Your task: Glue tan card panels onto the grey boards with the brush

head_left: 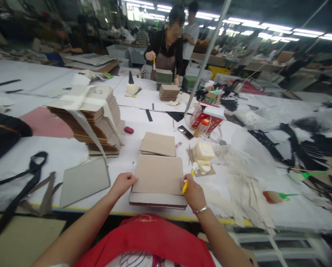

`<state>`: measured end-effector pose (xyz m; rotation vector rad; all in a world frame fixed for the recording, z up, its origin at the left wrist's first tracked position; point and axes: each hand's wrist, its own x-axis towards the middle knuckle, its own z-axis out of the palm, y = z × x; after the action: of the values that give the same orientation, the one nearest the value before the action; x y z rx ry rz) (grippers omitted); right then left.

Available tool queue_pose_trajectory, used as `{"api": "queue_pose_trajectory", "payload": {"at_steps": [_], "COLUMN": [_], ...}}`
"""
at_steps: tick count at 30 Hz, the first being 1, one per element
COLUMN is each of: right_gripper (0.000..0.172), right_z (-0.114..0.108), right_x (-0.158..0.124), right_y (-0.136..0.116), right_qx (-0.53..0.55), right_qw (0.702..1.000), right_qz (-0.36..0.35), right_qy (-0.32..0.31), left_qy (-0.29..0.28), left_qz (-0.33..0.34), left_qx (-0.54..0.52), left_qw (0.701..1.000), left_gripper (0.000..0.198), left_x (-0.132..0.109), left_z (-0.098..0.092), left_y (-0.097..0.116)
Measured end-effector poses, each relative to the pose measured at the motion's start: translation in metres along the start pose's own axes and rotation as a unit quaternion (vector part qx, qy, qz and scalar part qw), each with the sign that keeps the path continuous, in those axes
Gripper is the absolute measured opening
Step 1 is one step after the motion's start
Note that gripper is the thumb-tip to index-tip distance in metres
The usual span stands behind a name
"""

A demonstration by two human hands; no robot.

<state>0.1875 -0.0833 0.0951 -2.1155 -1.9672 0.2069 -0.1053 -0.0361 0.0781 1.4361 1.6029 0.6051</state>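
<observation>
A tan board (158,173) lies on a stack of grey panels (157,198) at the table's front edge. My left hand (125,183), its fingers pressed together, touches the board's left edge. At the right edge is my right hand (194,193), closed round a yellow-handled brush (185,186) whose white tip points up and away. Just behind, more tan boards (159,144) are piled. A tub of cream-coloured paste (204,152) stands on a scrap to the right, with paste on its near side.
A tall strapped stack of boards (85,107) stands left, near a grey panel (85,181). Black straps (35,167) lie farther left. A phone (185,132), a red box (207,118) and fabric strips (248,193) are to the right. Across the table, a person (168,44) holds a brush.
</observation>
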Motion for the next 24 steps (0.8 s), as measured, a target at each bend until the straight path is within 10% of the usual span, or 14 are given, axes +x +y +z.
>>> {"api": "queue_pose_trajectory", "payload": {"at_steps": [18, 24], "right_gripper": [0.027, 0.044], "right_z": [-0.02, -0.068], "right_x": [0.007, 0.033], "right_y": [-0.002, -0.025], "right_qx": [-0.124, 0.241], "right_qw": [0.992, 0.966], "right_qz": [-0.024, -0.026], "right_qy": [0.021, 0.089], "left_qy": [-0.006, -0.016], "left_qz": [0.07, 0.264], "left_qx": [0.267, 0.351], "left_qw": [0.961, 0.898], "left_gripper": [0.017, 0.028], "left_x": [0.003, -0.006], "left_z": [-0.019, -0.009], "left_y": [0.019, 0.03]}}
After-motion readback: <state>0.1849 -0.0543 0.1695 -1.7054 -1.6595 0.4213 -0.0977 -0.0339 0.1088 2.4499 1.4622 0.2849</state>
